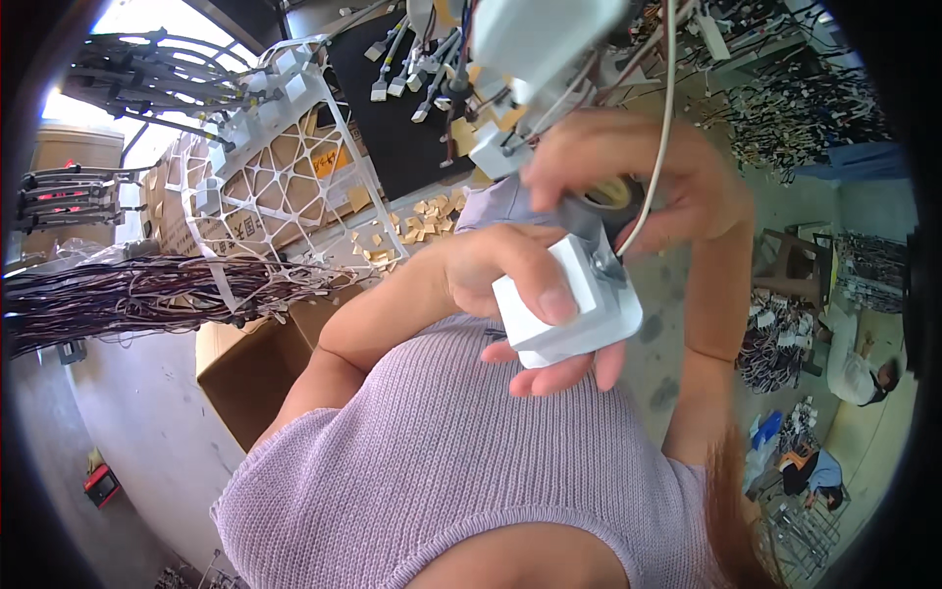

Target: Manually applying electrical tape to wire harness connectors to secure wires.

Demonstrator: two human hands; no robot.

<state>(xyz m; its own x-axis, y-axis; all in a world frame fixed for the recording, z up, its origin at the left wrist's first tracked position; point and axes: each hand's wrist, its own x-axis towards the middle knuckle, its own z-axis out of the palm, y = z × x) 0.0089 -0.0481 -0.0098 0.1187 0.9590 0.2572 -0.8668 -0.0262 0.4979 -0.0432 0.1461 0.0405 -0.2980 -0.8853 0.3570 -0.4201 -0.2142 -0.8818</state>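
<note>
In front of my chest, my left hand (530, 285) grips a white plastic housing (589, 309), thumb on top and fingers beneath. A pale cable (659, 167) runs up from the housing's end. Dark tape (601, 257) sits where the cable enters. My right hand (648, 172), somewhat blurred, is curled round a roll of dark tape (610, 193) close beside the housing. The roll's light-coloured core faces me, and part of the roll is hidden behind my fingers.
White connectors on leads (397, 74) lie on a black surface at the top. A white lattice rack (285, 182) with connectors stands left, above bundled dark wires (128, 299). A cardboard box (260, 378) is by my left elbow. Other people (819, 476) sit far right.
</note>
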